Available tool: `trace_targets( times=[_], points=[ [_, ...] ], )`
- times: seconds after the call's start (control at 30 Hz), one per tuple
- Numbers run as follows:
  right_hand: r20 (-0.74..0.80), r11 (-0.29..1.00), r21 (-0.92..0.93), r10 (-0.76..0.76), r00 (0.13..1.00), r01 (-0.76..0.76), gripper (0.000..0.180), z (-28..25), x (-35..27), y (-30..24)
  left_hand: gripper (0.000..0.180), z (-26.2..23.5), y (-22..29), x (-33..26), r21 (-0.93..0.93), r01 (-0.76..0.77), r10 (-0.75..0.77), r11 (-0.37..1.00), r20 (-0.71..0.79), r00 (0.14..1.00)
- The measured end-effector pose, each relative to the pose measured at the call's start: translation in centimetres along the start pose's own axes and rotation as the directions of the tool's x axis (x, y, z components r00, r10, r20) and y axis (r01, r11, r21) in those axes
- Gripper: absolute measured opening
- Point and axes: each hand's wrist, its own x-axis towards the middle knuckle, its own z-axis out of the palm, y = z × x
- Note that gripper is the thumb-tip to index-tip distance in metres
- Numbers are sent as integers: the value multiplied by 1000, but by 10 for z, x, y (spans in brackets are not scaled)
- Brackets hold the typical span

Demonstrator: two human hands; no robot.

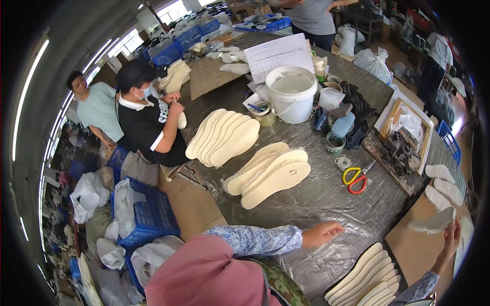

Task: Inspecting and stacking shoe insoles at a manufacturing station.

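My right hand (450,237) pinches the edge of a thin white insole (431,223), blurred by motion, above a brown cardboard sheet (408,242) at the right. Over the table, my left hand (322,234) holds nothing; its fingers are loosely bent and a little apart. Below it, cream insoles (362,278) lie overlapped in a row near the lower edge. Farther off lie a fanned stack of cream insoles (224,137) and a smaller pile (275,176) with a mark on its top piece. Several white insoles (440,186) rest beyond my right hand.
Scissors (357,178) with red and yellow handles lie mid-table. Behind them stand a white bucket (292,94), jars and a propped paper sheet (278,56). A framed board (403,130) is at the right. One person (150,109) handles an insole beside blue crates (150,209).
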Motion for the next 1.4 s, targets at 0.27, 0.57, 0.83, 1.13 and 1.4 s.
trace_targets(
  times=[0.27,0.57,0.83,1.13,1.4],
  points=[
    [248,994,-100,-24,969,50,43,102,-158,-175,55,-23,62,-4,-234,-238,268,943,108,957],
    [125,925,339,136,983,-172,38,285,-271,-178,46,-135,-57,-40,-305,168,-143,937,101,985],
    [-103,793,367,555,826,-487,29,264,-394,0,34,-171,-83,-89,-42,443,-424,895,226,877],
    [-242,773,408,605,759,-486,27,247,-437,31,39,-142,-102,-97,-24,282,-282,959,11,959],
    [-264,721,458,670,694,-521,26,237,-432,33,40,-142,-105,-73,-13,249,-249,968,-52,967]
  ],
)
